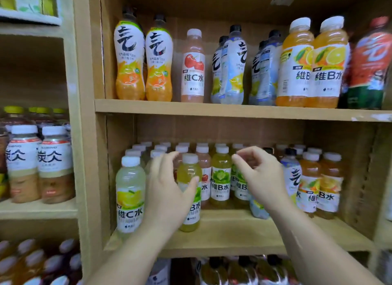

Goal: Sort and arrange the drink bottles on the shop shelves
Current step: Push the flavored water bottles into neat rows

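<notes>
My left hand (167, 191) is unclenched, and the yellow-green plastic bottle with a white cap (189, 172) stands between thumb and fingers. I cannot tell if they touch. It stands at the front of the pale wooden middle shelf (233, 236). At 3 o'clock my right hand (261, 178) hovers loosely curled, holding nothing, before green-labelled bottles (220, 178). At 12 o'clock, the upper shelf (212, 109) carries orange juice bottles (309, 61).

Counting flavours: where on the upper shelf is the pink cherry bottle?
In the head view the pink cherry bottle stands left of centre on the upper shelf, between the two black-capped orange bottles and the pale blue bottles.
</notes>
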A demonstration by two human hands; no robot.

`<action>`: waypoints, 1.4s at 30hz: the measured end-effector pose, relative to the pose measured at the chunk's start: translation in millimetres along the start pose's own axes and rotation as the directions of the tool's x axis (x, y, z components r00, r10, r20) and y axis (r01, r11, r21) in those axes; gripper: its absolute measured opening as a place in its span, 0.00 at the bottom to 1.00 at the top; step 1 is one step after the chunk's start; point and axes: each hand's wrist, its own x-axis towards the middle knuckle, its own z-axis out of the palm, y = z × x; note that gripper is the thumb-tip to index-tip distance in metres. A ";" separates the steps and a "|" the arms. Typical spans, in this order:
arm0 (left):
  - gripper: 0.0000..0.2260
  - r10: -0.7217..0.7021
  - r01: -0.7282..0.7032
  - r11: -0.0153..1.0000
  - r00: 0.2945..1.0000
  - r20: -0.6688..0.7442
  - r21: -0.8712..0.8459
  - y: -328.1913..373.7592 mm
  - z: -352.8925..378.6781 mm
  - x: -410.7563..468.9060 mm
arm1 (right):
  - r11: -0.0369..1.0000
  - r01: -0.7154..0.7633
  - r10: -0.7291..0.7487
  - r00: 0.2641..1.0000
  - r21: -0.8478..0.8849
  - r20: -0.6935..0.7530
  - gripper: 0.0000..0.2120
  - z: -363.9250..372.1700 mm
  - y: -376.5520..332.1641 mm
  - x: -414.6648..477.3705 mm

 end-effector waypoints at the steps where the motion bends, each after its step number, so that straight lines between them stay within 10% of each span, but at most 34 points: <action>1: 0.32 -0.056 0.057 0.998 0.998 0.029 -0.008 -5.2 8.8 -6.0 | 0.997 -0.077 0.077 0.996 0.002 0.055 0.03 5.1 10.9 -6.3; 7: 0.34 -0.284 0.301 0.952 0.935 0.214 -0.048 -46.7 50.9 -30.9 | 0.959 -0.279 0.239 0.897 0.055 0.370 0.20 49.6 40.3 -33.7; 11: 0.22 -0.280 0.322 0.939 0.919 0.276 -0.120 -56.9 54.8 -28.8 | 0.921 -0.359 0.250 0.843 0.153 0.477 0.12 69.4 30.9 -36.6; 42: 0.18 -0.215 0.260 0.965 0.877 0.430 -0.048 -35.6 149.3 -13.6 | 0.920 -0.392 0.377 0.892 0.013 0.249 0.23 33.7 110.1 -18.8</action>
